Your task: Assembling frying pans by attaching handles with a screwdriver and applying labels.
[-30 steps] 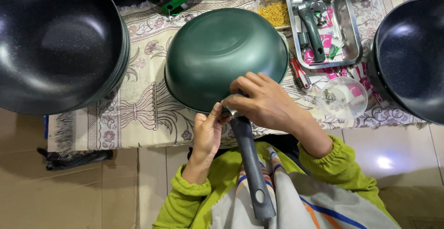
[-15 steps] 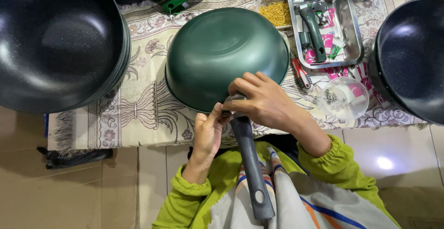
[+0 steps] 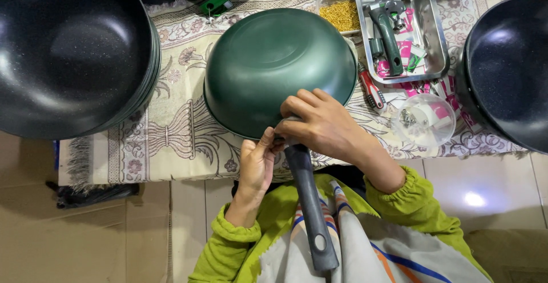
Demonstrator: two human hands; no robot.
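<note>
A dark green pan (image 3: 274,60) lies upside down on a patterned mat (image 3: 171,129), its dark grey handle (image 3: 311,209) pointing back over my lap. My right hand (image 3: 319,124) is wrapped over the spot where the handle meets the pan's rim. My left hand (image 3: 257,163) comes up from below, fingers pressed against the same joint from the left side. The joint itself is hidden under my fingers.
A stack of black pans (image 3: 68,54) sits at the left, another (image 3: 508,71) at the right. A steel tray (image 3: 399,29) holds a green handle and small parts. Beside it are a box of brass screws (image 3: 341,13), a clear round container (image 3: 423,120) and a red screwdriver (image 3: 372,90).
</note>
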